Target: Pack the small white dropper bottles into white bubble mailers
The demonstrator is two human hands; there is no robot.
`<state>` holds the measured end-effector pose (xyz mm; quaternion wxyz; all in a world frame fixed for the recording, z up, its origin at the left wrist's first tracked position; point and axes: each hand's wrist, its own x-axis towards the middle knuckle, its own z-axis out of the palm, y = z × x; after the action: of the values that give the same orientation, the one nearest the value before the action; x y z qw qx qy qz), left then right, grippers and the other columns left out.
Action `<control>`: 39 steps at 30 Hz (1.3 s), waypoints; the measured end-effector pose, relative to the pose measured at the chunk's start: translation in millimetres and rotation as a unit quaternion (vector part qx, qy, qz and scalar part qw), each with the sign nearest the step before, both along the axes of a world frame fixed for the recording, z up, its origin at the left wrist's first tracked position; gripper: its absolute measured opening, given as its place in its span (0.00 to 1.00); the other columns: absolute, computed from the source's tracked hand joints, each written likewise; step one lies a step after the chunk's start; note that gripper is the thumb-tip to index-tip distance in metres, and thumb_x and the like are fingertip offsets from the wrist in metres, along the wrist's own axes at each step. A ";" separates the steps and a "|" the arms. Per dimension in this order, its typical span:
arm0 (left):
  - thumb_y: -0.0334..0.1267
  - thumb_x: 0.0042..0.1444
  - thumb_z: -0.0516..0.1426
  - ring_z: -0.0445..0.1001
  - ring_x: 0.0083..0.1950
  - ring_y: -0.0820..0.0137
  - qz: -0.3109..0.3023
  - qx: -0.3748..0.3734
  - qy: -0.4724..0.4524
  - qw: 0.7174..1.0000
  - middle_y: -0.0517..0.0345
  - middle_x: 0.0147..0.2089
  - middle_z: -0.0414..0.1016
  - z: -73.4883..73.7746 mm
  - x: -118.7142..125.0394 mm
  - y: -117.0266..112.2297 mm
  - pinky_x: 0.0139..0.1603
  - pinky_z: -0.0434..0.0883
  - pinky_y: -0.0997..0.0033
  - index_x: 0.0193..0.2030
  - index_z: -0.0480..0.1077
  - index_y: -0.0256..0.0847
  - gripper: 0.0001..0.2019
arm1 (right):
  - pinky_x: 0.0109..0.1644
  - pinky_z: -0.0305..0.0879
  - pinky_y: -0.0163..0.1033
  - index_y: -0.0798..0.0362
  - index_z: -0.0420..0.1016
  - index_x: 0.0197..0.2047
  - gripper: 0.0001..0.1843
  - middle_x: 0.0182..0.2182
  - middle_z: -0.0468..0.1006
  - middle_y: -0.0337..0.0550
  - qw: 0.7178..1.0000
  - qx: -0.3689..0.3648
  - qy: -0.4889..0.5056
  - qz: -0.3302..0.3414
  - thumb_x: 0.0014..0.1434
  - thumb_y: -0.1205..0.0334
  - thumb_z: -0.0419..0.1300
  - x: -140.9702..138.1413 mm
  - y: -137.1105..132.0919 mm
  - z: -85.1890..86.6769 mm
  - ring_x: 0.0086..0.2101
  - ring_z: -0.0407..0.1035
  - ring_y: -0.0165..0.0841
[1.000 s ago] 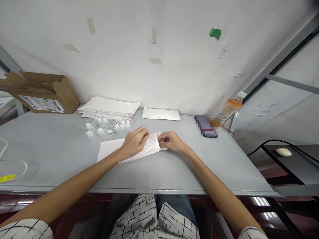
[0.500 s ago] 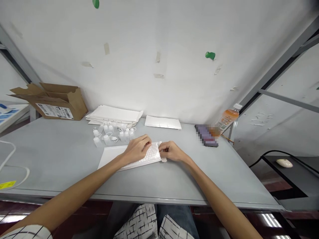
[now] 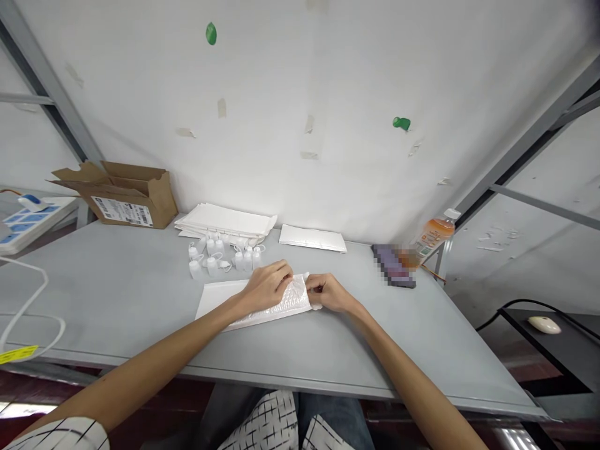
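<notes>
A white bubble mailer point(image 3: 225, 297) lies flat on the grey table point(image 3: 117, 294), its right end folded back so the bubble lining shows. My left hand point(image 3: 267, 286) presses on that end, fingers curled over the lining. My right hand point(image 3: 328, 292) pinches the mailer's right edge, fingers closed on it. Just behind the mailer stand several small white plastic bottles point(image 3: 220, 257).
A stack of white mailers point(image 3: 227, 220) and one separate mailer point(image 3: 312, 238) lie at the wall. An open cardboard box point(image 3: 122, 195) sits back left, a phone point(image 3: 394, 265) and an orange drink bottle point(image 3: 429, 236) back right. A white cable point(image 3: 28, 306) loops at left.
The camera has tilted up and turned a little left. Both hands stay on the mailer's right end, the right hand working closer against its edge.
</notes>
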<state>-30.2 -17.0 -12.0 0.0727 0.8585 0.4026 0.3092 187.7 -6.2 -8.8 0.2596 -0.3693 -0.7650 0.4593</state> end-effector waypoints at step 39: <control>0.31 0.65 0.47 0.71 0.35 0.69 -0.016 -0.035 0.063 0.997 0.57 0.37 0.73 -0.5 1.3 -0.5 0.30 0.58 0.69 0.35 0.66 0.40 0.09 | 0.26 0.60 0.34 0.54 0.72 0.31 0.06 0.31 0.77 0.40 0.941 0.205 0.113 -0.242 0.56 0.60 0.58 -32.0 54.9 69.7 0.23 0.69 0.28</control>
<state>-28.9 -17.5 -12.6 0.0819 0.8795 0.4031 0.2393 155.8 48.7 60.9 0.5183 -0.4275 -0.6956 0.2544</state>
